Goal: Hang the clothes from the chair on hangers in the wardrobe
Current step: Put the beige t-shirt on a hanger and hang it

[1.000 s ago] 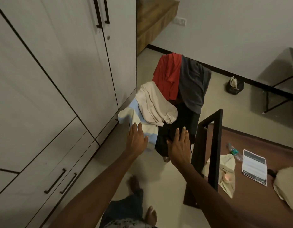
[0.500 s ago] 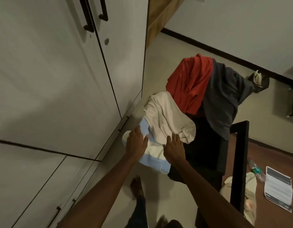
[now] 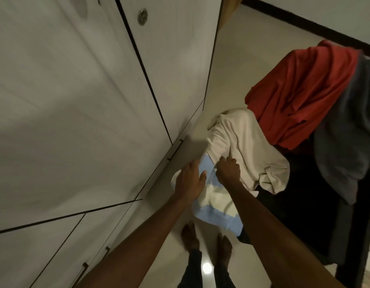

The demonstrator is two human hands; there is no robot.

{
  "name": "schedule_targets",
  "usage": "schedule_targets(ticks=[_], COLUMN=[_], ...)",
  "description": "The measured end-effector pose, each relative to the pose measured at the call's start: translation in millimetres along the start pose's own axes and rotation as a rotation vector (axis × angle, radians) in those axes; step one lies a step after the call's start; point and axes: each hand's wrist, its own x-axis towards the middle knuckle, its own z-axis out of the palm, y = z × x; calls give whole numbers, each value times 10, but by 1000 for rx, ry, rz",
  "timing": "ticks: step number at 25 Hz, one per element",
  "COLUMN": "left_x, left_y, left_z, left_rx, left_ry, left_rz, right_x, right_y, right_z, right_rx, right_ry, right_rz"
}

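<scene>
A chair, mostly hidden under clothes, stands right of the white wardrobe (image 3: 80,96), whose doors are closed. On it hang a red garment (image 3: 300,94), a dark grey garment (image 3: 346,154), a beige garment (image 3: 248,150) and, lowest, a light blue and cream garment (image 3: 213,206). My left hand (image 3: 190,179) grips the blue and cream garment at its left edge, thumb on top. My right hand (image 3: 227,170) has its fingers curled into the cloth where the beige garment overlaps the blue one. No hangers are in view.
The wardrobe's lower drawers (image 3: 61,252) with dark handles run along the left. My bare feet (image 3: 207,240) stand on the pale floor just below the chair. A dark table frame (image 3: 358,242) rises at the right edge. A dark skirting line runs along the far wall.
I have stepped closer to the chair. Both hands went from reaching with straight fingers to closing on the blue and cream garment under the beige one.
</scene>
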Motion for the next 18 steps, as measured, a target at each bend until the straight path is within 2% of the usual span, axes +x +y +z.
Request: schedule_targets(ticks=[2,5,8,10,12,14,18], left_x=[26,65,45,58,57,40,-23], left_y=[-35,3,210,413,671,931,1250], left_z=[23,24,-9,-62,-153,-295,-485], left_rx=[11,-29,-102,-150,-158,-145,-70], left_ry=[-2,29,16,-5,-32,-28,78], left_rz=[-16,-57,-95,-105,-96,-76,24], right_x=[75,49,-203,-409,-592,-784,-1260], right_y=[38,189,379,446,473,423,354], right_z=[0,-202,-675,-1064,-1535,-2068,-3078], right_rx=[109,483,919,1210,1400,1477,1480], right_ry=[11,61,72,41,45,2,-132], right_rz=[-23,-1,166,347,426,356,41])
